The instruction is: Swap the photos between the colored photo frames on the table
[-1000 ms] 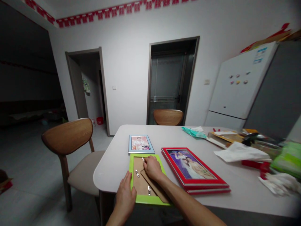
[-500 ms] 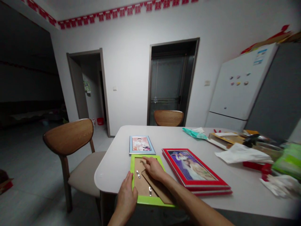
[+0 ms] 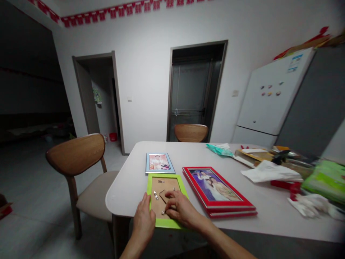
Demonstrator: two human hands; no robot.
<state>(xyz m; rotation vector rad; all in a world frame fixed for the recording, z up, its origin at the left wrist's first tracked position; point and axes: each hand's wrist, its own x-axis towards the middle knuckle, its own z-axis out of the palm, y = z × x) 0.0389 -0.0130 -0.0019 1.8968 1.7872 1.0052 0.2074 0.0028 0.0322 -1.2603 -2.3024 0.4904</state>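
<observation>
A green picture frame (image 3: pixel 178 184) lies face down at the near edge of the white table (image 3: pixel 269 223), its brown backing board (image 3: pixel 167 185) and small metal clips showing. My left hand (image 3: pixel 144 219) lies on the frame's left edge, fingers together and pressing flat. My right hand (image 3: pixel 180 208) rests on the near part of the backing, fingers curled down at a clip and the stand flap. Whether the fingers pinch anything is hidden.
A small blue frame (image 3: pixel 159 162) with a photo lies just beyond the green one. Stacked red frames (image 3: pixel 218 187) lie to its right. Papers, bags and clutter (image 3: pixel 272 172) cover the table's right side. A wooden chair (image 3: pixel 78 158) stands at the left, another chair (image 3: pixel 191 132) at the far side.
My right hand has slid from the far top clip down toward me onto the near part of the backing. The left hand has stayed on the frame's left edge.
</observation>
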